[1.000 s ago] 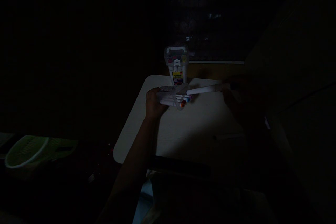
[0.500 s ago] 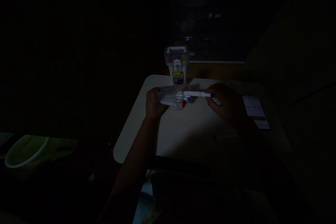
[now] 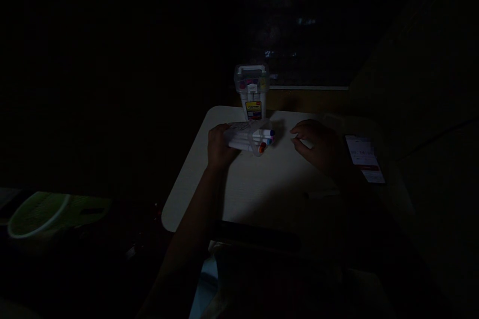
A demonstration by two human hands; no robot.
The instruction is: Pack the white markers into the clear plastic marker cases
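The scene is very dark. My left hand grips the closed end of a clear marker case lying on its side on a small white table. Several white markers with coloured caps show at its open right end. My right hand hovers just right of the case, fingers loosely curled and apart, holding nothing. An upright clear marker box with a handle and a yellow label stands at the table's far edge behind the case.
A lit phone lies on the table right of my right hand. A green basket sits low at the left. The surroundings are too dark to make out.
My right hand carried a white marker leftward, slid it into the open end of the case and let go. It has drawn back slightly to the right. The left hand kept still.
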